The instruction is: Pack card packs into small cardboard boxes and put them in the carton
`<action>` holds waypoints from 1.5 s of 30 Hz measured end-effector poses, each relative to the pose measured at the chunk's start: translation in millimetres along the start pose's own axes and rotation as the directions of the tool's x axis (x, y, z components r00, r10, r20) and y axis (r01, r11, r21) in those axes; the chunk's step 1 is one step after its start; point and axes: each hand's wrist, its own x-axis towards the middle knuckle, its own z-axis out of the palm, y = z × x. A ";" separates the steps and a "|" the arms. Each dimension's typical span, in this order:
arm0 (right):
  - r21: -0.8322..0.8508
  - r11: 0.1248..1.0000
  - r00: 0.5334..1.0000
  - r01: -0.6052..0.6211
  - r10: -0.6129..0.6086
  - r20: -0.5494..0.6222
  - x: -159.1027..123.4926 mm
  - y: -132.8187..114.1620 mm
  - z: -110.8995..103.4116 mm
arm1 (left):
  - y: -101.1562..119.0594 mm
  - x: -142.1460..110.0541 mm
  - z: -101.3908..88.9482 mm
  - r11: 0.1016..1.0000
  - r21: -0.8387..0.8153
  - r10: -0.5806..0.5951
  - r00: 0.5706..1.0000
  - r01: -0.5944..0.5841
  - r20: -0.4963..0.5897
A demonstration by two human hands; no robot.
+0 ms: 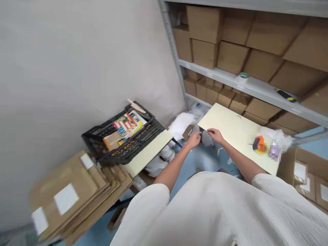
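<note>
My left hand (194, 139) is held out over the gap between two tabletops, its fingers loosely bent and a little apart. Facing it, close to the left edge of the cream tabletop (230, 127), is my right hand (215, 135), with fingers slightly curved and nothing visible in them. A short space separates the two hands. On that tabletop, right of my right hand, sits an orange tape dispenser (259, 144) beside a blurred purple item (274, 151) and clear plastic wrap (283, 137).
At left, a black plastic crate (138, 145) holds colourful printed packets. Flattened cardboard boxes (66, 181) are stacked nearer me. Shelving (217, 73) full of cartons carries a tape roll (243, 76) and a box cutter (285, 95). White scraps (180, 124) lie below; an open carton (289, 164) stands right.
</note>
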 end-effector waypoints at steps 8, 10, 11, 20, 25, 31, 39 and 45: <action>0.009 0.996 0.930 0.084 -0.081 0.358 73.3 -57.3 156.1 | -101.1 -69.4 -84.0 0.970 -0.138 -0.237 0.915 0.202 -0.325; 0.011 0.995 0.891 0.102 -0.096 0.443 85.2 -68.4 189.3 | -118.8 -84.3 -97.1 0.953 -0.174 -0.297 0.875 0.248 -0.382; 0.011 0.994 0.870 0.113 -0.104 0.482 90.8 -73.6 205.4 | -127.0 -91.0 -103.4 0.943 -0.190 -0.328 0.852 0.273 -0.408; 0.058 0.963 0.621 0.262 -0.214 0.754 138.2 -124.2 337.5 | -178.6 -135.7 -166.6 0.861 -0.293 -0.504 0.614 0.417 -0.607; 0.115 0.938 0.485 0.327 -0.271 0.831 151.6 -147.7 390.0 | -192.5 -150.7 -190.0 0.843 -0.332 -0.523 0.503 0.423 -0.688; 0.173 0.896 0.391 0.408 -0.343 0.854 155.7 -166.4 448.2 | -218.2 -170.1 -217.8 0.854 -0.317 -0.490 0.434 0.412 -0.756; 0.115 0.862 0.475 0.494 -0.378 0.795 156.2 -191.9 512.7 | -274.6 -196.2 -283.7 0.907 -0.260 -0.410 0.548 0.331 -0.729; -0.186 0.773 0.626 0.607 -0.320 0.711 172.2 -200.1 527.6 | -321.9 -190.1 -321.2 0.903 -0.305 -0.430 0.623 0.303 -0.653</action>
